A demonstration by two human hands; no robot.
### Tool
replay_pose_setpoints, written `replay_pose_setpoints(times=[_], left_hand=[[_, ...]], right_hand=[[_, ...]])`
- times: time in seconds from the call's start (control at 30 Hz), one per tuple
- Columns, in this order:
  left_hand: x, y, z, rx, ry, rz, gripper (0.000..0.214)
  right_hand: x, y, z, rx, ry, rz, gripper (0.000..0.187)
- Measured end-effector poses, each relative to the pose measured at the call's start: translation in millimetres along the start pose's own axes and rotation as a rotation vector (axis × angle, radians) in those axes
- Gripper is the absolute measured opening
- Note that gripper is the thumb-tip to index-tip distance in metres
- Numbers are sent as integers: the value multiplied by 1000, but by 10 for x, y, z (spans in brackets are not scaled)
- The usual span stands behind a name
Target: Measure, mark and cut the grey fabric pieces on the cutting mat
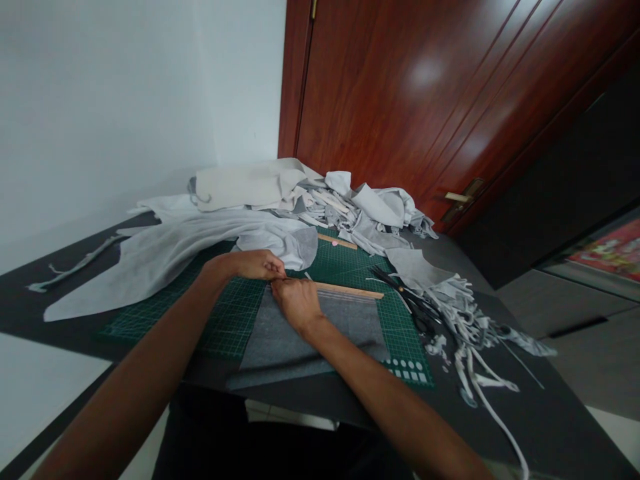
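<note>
My left hand (256, 265) and my right hand (296, 304) meet at the middle of a green cutting mat (235, 320), their fingertips close together. My right hand rests at the top edge of a dark grey fabric or felt sheet (310, 347), beside the end of a wooden ruler (350, 291). The ruler lies along that edge. My left fingers curl above the sheet's corner. Whether either hand grips something small is hidden by the fingers. A thin pale sliver (307, 275) pokes up just beyond my right fingers.
Pale grey fabric (165, 267) and heaped offcuts (345, 207) lie behind the mat. Black-handled scissors (417, 310) and tangled grey strips (470, 340) sit to the right, with a second wooden ruler (337, 241) on the mat's far side. The black table (515, 413) ends near a wooden door (400, 87).
</note>
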State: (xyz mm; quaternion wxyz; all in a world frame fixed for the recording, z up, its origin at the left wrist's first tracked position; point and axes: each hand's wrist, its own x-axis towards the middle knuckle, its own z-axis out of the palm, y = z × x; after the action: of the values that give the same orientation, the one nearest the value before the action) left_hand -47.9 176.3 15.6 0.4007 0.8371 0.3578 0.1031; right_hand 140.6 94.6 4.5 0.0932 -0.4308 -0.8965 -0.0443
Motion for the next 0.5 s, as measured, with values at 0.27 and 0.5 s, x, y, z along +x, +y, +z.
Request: replay_pose_setpoints(times=[0.27,0.5], left_hand=[[16,-13,-2,68,6,-28,21],[8,-2,-9,46,-15,-8,20]], right_hand=[[42,-35,41,-27,-28,-69,26],[71,-47,44,-35,-32,-80,25]])
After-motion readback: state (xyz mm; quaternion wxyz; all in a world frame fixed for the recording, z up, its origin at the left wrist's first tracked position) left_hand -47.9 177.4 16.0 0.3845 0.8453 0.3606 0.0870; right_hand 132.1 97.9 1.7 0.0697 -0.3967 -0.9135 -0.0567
